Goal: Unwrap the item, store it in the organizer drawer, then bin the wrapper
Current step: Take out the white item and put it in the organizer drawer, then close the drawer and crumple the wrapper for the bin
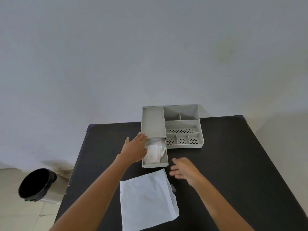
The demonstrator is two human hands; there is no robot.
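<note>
A grey organizer (182,124) stands at the back of the dark table (233,155). Its drawer (164,162) is pulled out toward me at the organizer's left side. White items in clear plastic (154,152) lie inside the drawer. My left hand (135,150) rests flat at the drawer's left edge, fingers on the contents and reaching the organizer's front. Whether it grips anything I cannot tell. My right hand (185,169) hovers open just right of the drawer's front, holding nothing. A white paper wrapper (148,199) lies spread flat on the table in front of the drawer.
A bin with a black liner (37,184) stands on the tiled floor left of the table. The organizer's right half has several open compartments, some with perforated bottoms. A pale wall rises right behind the table.
</note>
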